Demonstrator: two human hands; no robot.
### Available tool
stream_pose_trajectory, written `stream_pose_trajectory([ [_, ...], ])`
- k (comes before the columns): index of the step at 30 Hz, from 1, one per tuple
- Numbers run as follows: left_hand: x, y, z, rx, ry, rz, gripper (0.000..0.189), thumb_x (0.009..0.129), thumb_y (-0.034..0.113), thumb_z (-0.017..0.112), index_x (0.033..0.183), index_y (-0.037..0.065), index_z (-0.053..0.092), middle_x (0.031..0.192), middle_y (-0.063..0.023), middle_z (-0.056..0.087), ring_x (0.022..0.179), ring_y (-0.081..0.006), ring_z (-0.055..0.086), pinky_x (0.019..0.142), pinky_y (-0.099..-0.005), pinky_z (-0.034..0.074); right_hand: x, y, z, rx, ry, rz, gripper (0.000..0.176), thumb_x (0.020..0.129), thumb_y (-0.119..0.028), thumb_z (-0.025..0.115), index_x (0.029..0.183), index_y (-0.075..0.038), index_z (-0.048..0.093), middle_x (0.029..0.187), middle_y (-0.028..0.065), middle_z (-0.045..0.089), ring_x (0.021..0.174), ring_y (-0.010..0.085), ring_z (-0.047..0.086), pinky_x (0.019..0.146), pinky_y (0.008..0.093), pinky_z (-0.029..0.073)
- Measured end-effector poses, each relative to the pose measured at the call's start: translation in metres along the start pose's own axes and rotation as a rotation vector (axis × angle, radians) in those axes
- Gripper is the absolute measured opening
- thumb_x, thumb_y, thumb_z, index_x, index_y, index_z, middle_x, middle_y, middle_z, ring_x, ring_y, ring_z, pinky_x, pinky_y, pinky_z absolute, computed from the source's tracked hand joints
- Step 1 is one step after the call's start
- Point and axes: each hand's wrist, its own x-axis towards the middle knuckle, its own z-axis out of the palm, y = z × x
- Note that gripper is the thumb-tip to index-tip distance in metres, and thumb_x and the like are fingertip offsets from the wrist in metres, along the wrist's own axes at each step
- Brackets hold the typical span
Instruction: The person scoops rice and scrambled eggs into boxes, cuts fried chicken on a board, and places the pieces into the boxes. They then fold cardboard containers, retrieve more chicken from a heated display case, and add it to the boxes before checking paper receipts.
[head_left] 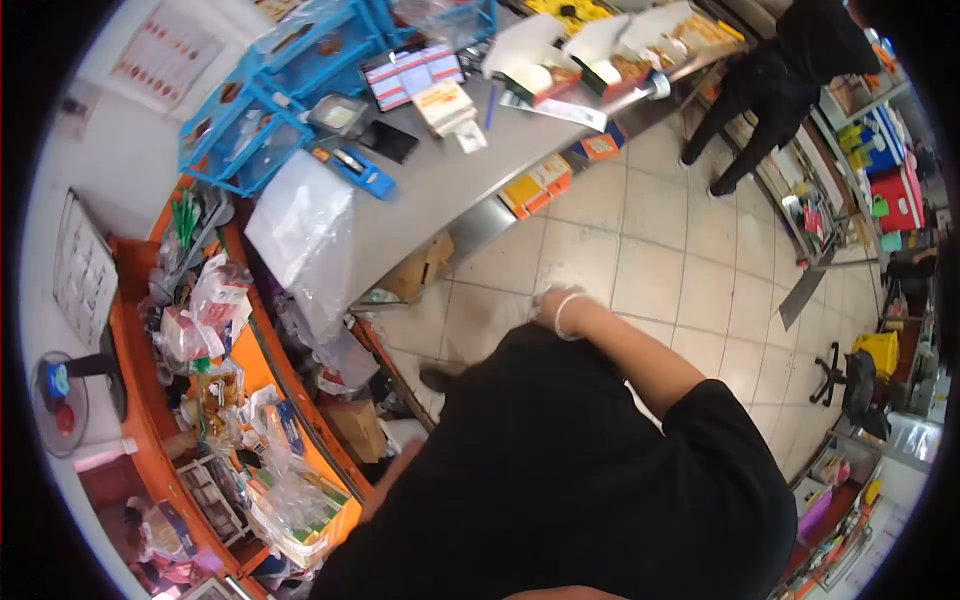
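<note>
Right hand in a thin whitish glove, out at the end of a bare forearm from a black short sleeve, held over the beige tiled floor. It is motion-blurred, so I cannot tell whether the fingers are spread or closed; nothing visible in it. Nearest thing: a brown cardboard box on the low shelf under the stainless counter, left of the hand and apart from it. Stack of clear plastic bags drapes over the near corner of that counter, further left. Left hand shows only as a pinkish blur at the edge of the black shirt, fingers unreadable, near a second carton on the floor beside the orange shelf, which is crowded with packaged goods. On the counter: blue crates, a blue handheld device, open food boxes at the far end. Another person in black stands beyond that end, well apart. Black office chair at right.
</note>
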Motion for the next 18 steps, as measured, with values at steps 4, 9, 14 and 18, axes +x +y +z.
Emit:
stream_pose_trajectory([
  [4, 0.075, 0.197, 0.012, 0.485, -0.060, 0.304, 0.026, 0.091, 0.014, 0.053, 0.106, 0.000, 0.067, 0.113, -0.0234, 0.068, 0.104, -0.0414, 0.064, 0.089, -0.0487, 0.051, -0.073, 0.085, -0.023, 0.166, 0.280, 0.162, 0.038, 0.096, -0.031, 0.054, 0.126, -0.009, 0.062, 0.121, 0.0195, 0.066, 0.117, 0.0371, 0.061, 0.097, 0.0479, 0.049],
  [9, 0.018, 0.502, 0.021, 0.519, 0.167, 0.784, 0.030, 0.098, 0.024, 0.047, 0.115, 0.003, 0.062, 0.114, -0.0257, 0.065, 0.107, -0.0406, 0.063, 0.090, -0.0490, 0.049, -0.141, 0.176, -0.010, 0.494, 0.382, 0.330, 0.040, 0.095, -0.029, 0.057, 0.128, -0.007, 0.061, 0.119, 0.0231, 0.066, 0.115, 0.0399, 0.061, 0.099, 0.0453, 0.048],
  [14, -0.012, 0.673, 0.038, 0.391, 0.077, 0.975, 0.021, 0.096, 0.019, 0.056, 0.105, 0.002, 0.065, 0.099, -0.0167, 0.070, 0.092, -0.0294, 0.067, 0.082, -0.0389, 0.051, -0.158, 0.234, 0.059, 0.842, 0.556, 0.577, 0.041, 0.093, -0.030, 0.061, 0.124, -0.004, 0.064, 0.116, 0.0233, 0.068, 0.109, 0.0360, 0.065, 0.096, 0.0414, 0.050],
  [18, -0.014, 0.748, 0.062, 0.433, 0.094, 1.114, 0.021, 0.092, 0.016, 0.058, 0.104, 0.001, 0.066, 0.104, -0.0170, 0.068, 0.097, -0.0317, 0.065, 0.086, -0.0415, 0.051, -0.164, 0.253, 0.102, 0.983, 0.413, 0.641, 0.047, 0.093, -0.036, 0.062, 0.127, -0.004, 0.062, 0.117, 0.0225, 0.069, 0.110, 0.0361, 0.066, 0.095, 0.0405, 0.050],
])
